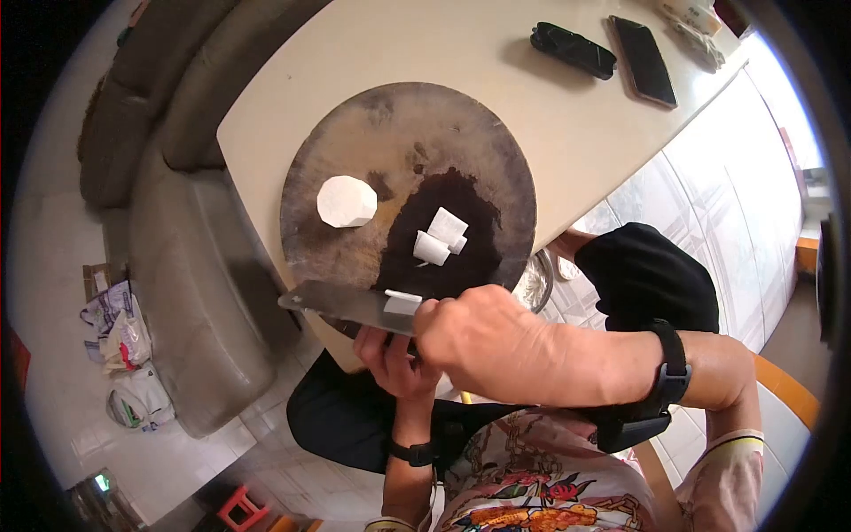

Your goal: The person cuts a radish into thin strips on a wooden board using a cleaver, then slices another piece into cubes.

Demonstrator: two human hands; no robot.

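My right hand (479, 337) is closed around the handle of a wide cleaver (341, 302), whose blade points left over the near edge of a round wooden board (337, 133). A thin white slice (403, 295) lies against the blade. Below the blade, my left hand (399, 368) has its fingers curled up close to it; the blade hides what they hold, if anything. On the board's left stands a white faceted chunk (347, 201). Several small white pieces (433, 249) lie on the dark wet patch right of centre.
The board rests on a pale table (266, 97). A dark glasses-like object (573, 50) and a phone (644, 61) lie at its far right. A grey sofa (199, 293) is on the left, with bags (128, 337) on the floor. A red stool (242, 508) stands at lower left.
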